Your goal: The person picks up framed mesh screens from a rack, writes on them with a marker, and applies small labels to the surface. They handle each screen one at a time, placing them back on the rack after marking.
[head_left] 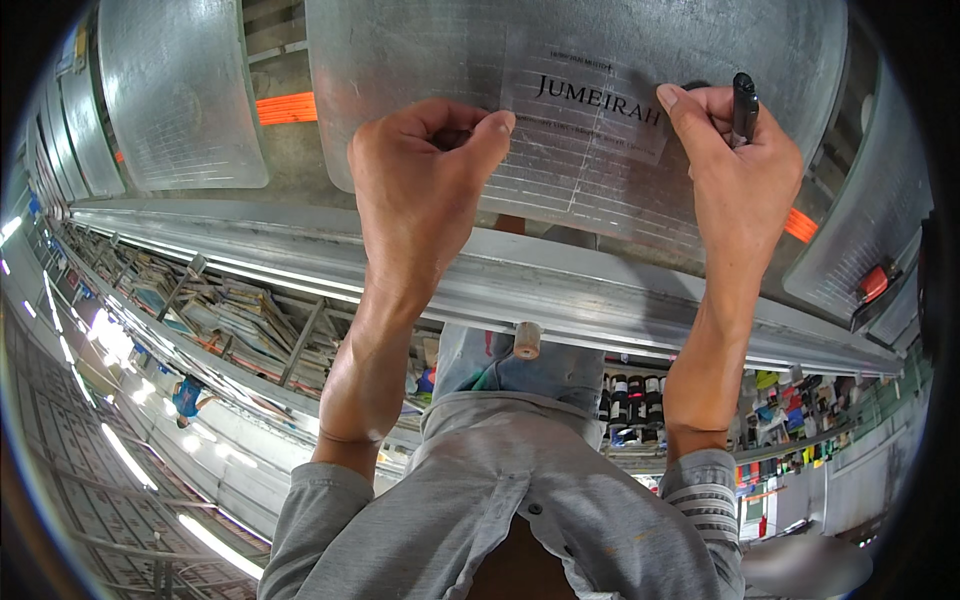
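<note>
A transparent printed film (589,139) bearing dark lettering lies over a grey, ruled metallic-looking board (420,45). At the film's left edge, my left hand (424,172) pinches thumb against curled fingers. My right hand (739,150) is at the film's right edge, its thumb beside the lettering. A black capped marker or pen (744,109) stands up between the fingers of that hand. The curled fingers hide whatever part of the film lies inside each grip. Thin pale lines run across the board under the film.
More grey boards (180,90) stand at both sides, with orange strips (286,109) in the gaps. A metal rail (570,277) runs between the board and my body. A red-and-black object (874,285) rests at right. Bottles (636,401) and a distant person (189,397) show beyond.
</note>
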